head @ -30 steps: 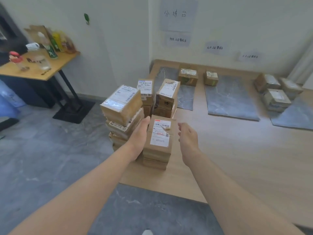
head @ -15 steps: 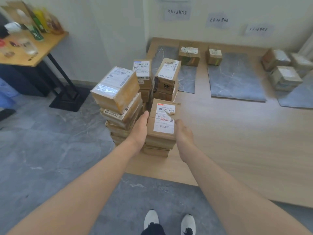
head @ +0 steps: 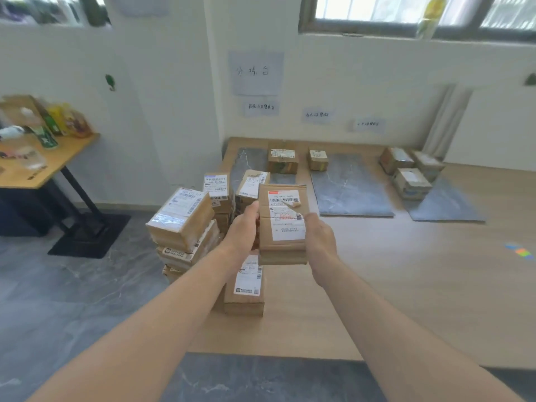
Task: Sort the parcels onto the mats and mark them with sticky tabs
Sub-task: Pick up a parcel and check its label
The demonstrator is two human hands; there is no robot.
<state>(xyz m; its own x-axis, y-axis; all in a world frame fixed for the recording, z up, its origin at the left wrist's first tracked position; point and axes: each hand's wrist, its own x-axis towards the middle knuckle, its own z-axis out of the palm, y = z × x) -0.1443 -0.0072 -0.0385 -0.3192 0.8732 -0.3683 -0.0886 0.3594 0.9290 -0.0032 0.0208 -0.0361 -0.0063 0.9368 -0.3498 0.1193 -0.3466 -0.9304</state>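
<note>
Head view: a flat brown cardboard parcel [head: 282,224] with a white barcode label on its upper face is held in the air above the near-left part of a light wooden platform [head: 406,285]. It is clear of the boxes under it. The left hand [head: 242,232] grips its left edge with the thumb on top. The right hand [head: 319,239] grips its right edge with fingers curled round the side. Both hands are clamped on this one parcel.

Just below it, a second labelled brown box [head: 245,294] stands near the platform's near edge. To its left, at the platform's near-left corner, is a leaning pile of taped cardboard parcels [head: 185,236], with two more stacks behind it.

Three grey marbled mats lie side by side along the far edge of the platform. The left mat [head: 246,166] has a taped brown box [head: 282,161] at its far right corner. The middle mat [head: 349,187] has a small brown box [head: 318,160] at its far left corner. The right mat [head: 443,203] has a cluster of three cardboard boxes [head: 410,184] at its far end; whether all three sit on the mat is unclear.

A small strip of coloured sticky tabs [head: 519,251], blurred, lies on the platform near its right edge. White paper signs [head: 256,72] with handwriting hang on the wall above the mats. Off to the left stands a wooden side table [head: 52,166] on a black leg, holding bottles and packets.
</note>
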